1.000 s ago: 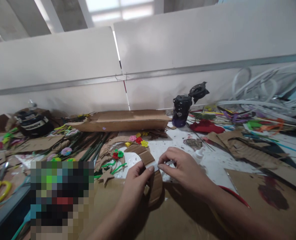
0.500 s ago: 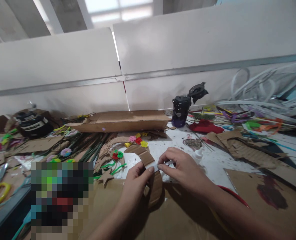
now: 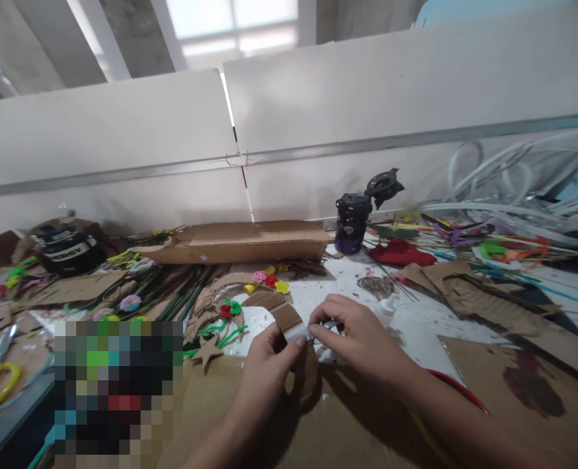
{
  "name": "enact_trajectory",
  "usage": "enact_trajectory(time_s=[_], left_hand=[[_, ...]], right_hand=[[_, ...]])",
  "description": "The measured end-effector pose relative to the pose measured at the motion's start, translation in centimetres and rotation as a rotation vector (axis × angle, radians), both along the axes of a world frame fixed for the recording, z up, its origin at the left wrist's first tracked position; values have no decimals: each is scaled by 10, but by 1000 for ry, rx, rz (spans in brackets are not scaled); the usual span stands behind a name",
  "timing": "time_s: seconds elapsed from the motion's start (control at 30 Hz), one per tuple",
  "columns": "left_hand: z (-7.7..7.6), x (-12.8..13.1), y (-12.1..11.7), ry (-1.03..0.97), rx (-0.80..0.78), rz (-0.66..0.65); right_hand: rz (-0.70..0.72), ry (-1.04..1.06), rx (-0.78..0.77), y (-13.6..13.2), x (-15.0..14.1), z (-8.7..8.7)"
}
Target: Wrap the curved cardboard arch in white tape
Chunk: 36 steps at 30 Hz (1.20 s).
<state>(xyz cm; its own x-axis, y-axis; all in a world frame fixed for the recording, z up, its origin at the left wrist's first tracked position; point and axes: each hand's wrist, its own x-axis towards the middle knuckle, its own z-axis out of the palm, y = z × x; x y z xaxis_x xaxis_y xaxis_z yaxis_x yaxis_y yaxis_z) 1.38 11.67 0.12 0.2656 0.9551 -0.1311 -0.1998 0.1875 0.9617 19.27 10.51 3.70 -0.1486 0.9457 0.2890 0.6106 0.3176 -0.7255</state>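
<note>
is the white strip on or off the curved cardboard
On: the white strip lies across the curved cardboard, which the left hand holds. Cannot tell if the strip is stuck.

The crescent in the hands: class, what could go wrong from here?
The white strip might slip or sit crooked if the left hand, whose thumb presses by it, eases off.

The cardboard crescent could crease under that grip.

The white bottle stands just beyond the right hand, so a careless swing might tip it.
</note>
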Motion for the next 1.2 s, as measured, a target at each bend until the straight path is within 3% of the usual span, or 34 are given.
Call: enact_trajectory(time_s=[0.17,0.43,0.67,0.83,0.93,1.07,1.2], left_hand=[[-3,-1,-1,-12,-22,-22],[12,2,-8,7,-26,1],[-1,-3,2,-17,-33,10],[-7,-4,6,-64,-85,29],[-6,-3,1,-76,-156,69],[0,0,-11,-127,-195,103],[5,4,-17,-162,-217,99]], right_hand=[[14,3,-28,1,0,0],[27,1,-28,0,-1,1],[29,-64,42,0,3,3],[-6,-203,98,-31,26,12],[-95,-324,70,-63,56,2],[-217,-471,1,-104,96,-27],[-261,-488,8,-128,110,-55]])
